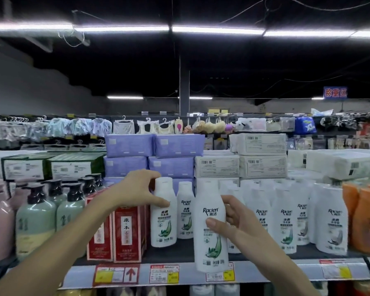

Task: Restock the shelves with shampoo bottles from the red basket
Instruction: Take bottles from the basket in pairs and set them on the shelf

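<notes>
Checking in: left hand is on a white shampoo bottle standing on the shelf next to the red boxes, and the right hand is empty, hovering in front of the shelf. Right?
Not quite. The right hand is not empty: the head view shows it gripping a white shampoo bottle in front of the shelf edge. The rest holds: the left hand is on a white bottle standing on the shelf next to the red boxes.

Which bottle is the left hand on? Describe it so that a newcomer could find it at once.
Start at the red boxes on the top shelf. Just right of them stands a white shampoo bottle with a green leaf print. It is the leftmost white bottle, it is turned so the brand name faces away, and the left hand grips its shoulder.
</notes>
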`<act>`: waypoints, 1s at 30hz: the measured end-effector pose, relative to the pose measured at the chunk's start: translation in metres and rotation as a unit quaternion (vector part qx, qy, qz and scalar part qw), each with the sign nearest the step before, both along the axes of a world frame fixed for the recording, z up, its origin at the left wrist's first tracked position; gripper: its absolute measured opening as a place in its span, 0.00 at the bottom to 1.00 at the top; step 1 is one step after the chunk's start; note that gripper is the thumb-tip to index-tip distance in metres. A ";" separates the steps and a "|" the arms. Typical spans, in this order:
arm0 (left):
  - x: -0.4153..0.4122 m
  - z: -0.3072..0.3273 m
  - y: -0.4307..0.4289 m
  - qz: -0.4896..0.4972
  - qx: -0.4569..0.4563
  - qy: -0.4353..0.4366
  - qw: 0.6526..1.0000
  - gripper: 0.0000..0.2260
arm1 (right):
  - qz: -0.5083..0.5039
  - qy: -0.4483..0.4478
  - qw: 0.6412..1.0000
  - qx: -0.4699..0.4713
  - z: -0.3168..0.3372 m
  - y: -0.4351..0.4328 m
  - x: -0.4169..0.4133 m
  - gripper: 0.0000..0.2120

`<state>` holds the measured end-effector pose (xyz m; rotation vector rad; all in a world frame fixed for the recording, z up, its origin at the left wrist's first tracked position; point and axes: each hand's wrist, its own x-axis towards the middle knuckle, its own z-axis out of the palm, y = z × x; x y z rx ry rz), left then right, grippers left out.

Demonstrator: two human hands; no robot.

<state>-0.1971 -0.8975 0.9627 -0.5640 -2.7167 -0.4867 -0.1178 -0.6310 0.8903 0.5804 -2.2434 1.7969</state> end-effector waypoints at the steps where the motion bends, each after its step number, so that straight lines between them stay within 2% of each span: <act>1: -0.003 0.000 0.002 0.001 -0.012 -0.005 1.000 0.21 | 0.001 0.000 1.000 0.002 0.000 0.002 -0.001 0.16; 8: -0.026 -0.009 0.003 0.000 -0.066 -0.010 0.998 0.23 | 0.005 -0.012 1.000 -0.010 -0.002 0.004 -0.009 0.16; 19: -0.055 -0.013 -0.008 -0.009 -0.077 0.016 0.997 0.22 | 0.008 -0.009 1.000 0.015 0.014 -0.017 -0.030 0.19; 30: -0.067 -0.012 -0.008 -0.028 -0.063 0.035 0.997 0.20 | 0.029 0.053 0.984 0.169 0.040 -0.034 -0.052 0.23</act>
